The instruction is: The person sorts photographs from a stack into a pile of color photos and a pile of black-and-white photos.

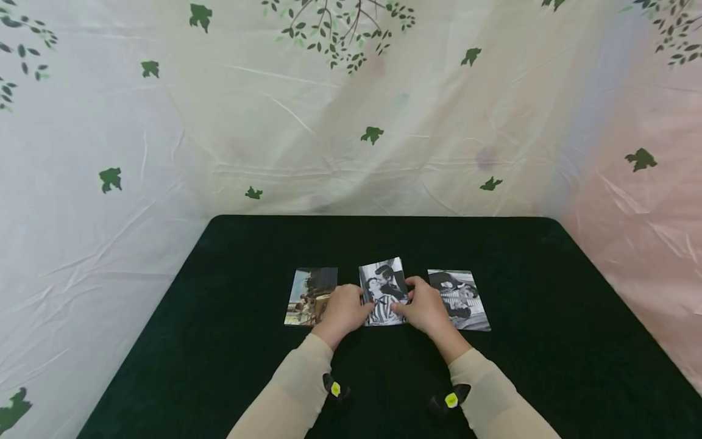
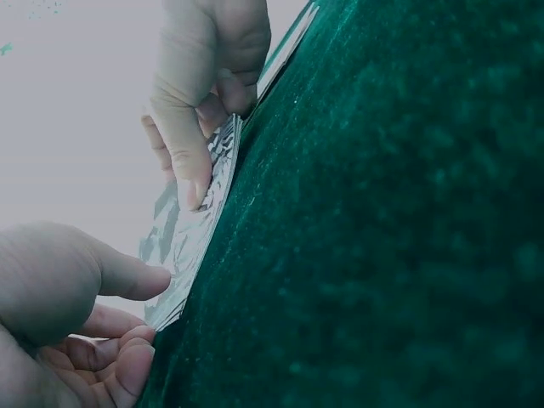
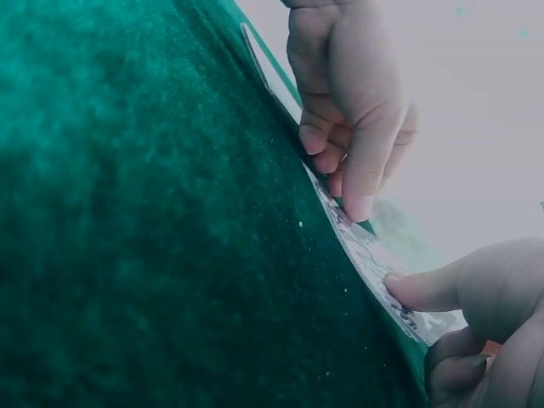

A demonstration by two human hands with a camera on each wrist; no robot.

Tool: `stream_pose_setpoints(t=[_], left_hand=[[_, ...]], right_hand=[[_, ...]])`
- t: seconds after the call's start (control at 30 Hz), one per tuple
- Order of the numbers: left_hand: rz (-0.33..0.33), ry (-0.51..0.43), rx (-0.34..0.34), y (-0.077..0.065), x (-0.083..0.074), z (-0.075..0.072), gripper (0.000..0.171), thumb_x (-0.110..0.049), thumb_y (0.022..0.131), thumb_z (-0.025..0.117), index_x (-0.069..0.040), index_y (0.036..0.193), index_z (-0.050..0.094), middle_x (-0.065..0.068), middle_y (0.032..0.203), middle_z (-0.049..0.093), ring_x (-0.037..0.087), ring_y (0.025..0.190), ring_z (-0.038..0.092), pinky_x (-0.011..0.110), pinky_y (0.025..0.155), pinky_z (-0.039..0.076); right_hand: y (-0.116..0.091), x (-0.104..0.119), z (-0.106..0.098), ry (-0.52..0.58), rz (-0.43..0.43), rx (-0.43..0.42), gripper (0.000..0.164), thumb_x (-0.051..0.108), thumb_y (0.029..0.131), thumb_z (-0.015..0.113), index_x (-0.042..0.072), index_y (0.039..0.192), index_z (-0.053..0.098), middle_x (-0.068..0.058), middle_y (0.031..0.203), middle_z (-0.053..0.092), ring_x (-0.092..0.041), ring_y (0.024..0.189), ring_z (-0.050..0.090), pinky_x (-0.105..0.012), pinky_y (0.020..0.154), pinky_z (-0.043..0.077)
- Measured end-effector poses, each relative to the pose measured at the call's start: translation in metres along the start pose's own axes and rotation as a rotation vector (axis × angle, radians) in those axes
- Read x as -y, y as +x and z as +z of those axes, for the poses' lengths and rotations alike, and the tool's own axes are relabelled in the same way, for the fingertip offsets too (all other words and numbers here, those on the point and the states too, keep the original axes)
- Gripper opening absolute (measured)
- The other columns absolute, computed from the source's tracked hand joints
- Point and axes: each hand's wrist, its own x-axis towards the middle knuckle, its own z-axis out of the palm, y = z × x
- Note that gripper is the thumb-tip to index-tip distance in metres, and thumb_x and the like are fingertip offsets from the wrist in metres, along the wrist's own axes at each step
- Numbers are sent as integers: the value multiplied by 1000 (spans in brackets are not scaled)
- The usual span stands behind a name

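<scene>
In the head view, a small stack of photo cards (image 1: 385,281) lies in the middle of the dark green table, a black-and-white picture of a couple on top. Its layered edges (image 2: 223,183) show in the left wrist view, slightly uneven. My left hand (image 1: 345,310) grips the stack's left side, thumb over the top card and fingers at the edge. From the other side my right hand (image 1: 429,310) holds it, the thumb on the lower right of the picture. A colour photo (image 1: 304,292) lies partly behind my left hand. Beside my right hand lies another black-and-white photo (image 1: 463,299).
The green cloth-covered table (image 1: 219,360) reaches back to a pale curtain (image 1: 307,122) printed with leaves. Curtain also hangs along both sides. A dark wrist strap with a yellow mark (image 1: 336,388) sits on each sleeve.
</scene>
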Motion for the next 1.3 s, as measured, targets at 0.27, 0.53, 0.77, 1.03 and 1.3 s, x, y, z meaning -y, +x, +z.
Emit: stream_pose_setpoints(t=[0.27, 0.53, 0.77, 1.03, 1.3], left_hand=[[8, 20, -14, 2, 0, 3, 18, -25, 89, 68, -10, 78, 67, 2, 61, 53, 15, 52, 52, 28, 48, 40], [-4, 24, -17, 3, -2, 4, 23, -25, 87, 71, -4, 97, 71, 1, 69, 55, 16, 62, 53, 28, 54, 43], [-30, 17, -17, 3, -2, 4, 35, -26, 85, 74, -2, 110, 69, 3, 81, 60, 16, 67, 54, 29, 58, 45], [-39, 7, -48, 2, -2, 4, 40, -26, 84, 74, 0, 115, 67, 11, 101, 67, 16, 71, 56, 30, 60, 46], [-11, -73, -133, 3, -1, 1, 34, -26, 91, 65, -1, 115, 67, 3, 80, 63, 12, 61, 56, 28, 53, 44]], right_hand=[[1, -3, -2, 65, -5, -27, 59, 23, 81, 78, 3, 131, 53, -9, 93, 55, -21, 73, 52, -31, 57, 43], [3, -7, -8, 66, 5, -34, 58, 21, 83, 76, 1, 132, 51, -11, 96, 55, -22, 76, 53, -32, 58, 44], [3, -6, -8, 13, -12, -43, 58, 25, 83, 76, 2, 131, 53, -11, 97, 58, -22, 78, 55, -33, 61, 45], [0, -3, -8, -63, -85, -96, 54, 25, 84, 74, 0, 128, 55, -13, 104, 61, -24, 86, 56, -39, 72, 48], [1, -3, -14, 63, -90, -136, 37, 19, 94, 57, 6, 129, 59, -7, 91, 62, -18, 62, 52, -33, 57, 41]])
